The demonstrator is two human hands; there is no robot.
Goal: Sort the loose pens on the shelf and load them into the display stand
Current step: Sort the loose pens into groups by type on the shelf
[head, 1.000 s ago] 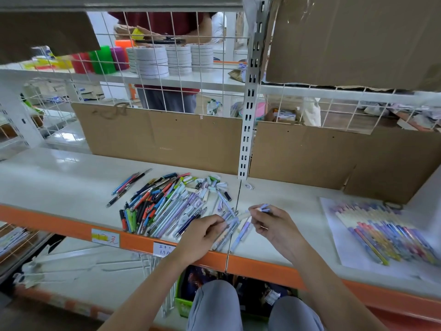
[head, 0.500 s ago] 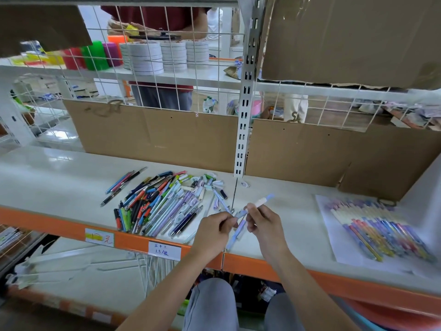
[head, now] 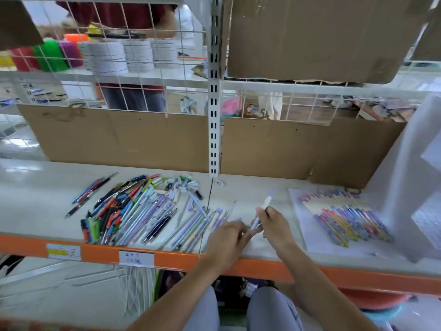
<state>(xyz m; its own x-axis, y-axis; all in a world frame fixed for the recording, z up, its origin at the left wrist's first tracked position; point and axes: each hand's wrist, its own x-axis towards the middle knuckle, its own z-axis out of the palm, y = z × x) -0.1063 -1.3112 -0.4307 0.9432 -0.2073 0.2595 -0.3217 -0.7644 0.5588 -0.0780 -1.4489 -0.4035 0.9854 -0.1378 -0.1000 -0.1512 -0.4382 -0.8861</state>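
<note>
Shelf (head: 47, 187), white-topped with orange front edge, carrying all items. Cardboard backing (head: 119, 139) upright along the rear. White sheet (head: 310, 235) at right, bearing a sorted row of pens (head: 346, 218) laid side by side. Loose pens (head: 133, 209), mixed colours, heaped left of centre; a pale lilac group fans toward the front edge. Right hand (head: 274, 225) above the shelf near the front edge, fingers curled around a white-and-lilac pen (head: 263, 209), tip angled up and away. Left hand (head: 226, 237) just beside it, fingertips at that pen's lower end; whether they pinch it cannot be told. Two paper labels (head: 136, 259) on the orange edge.
</note>
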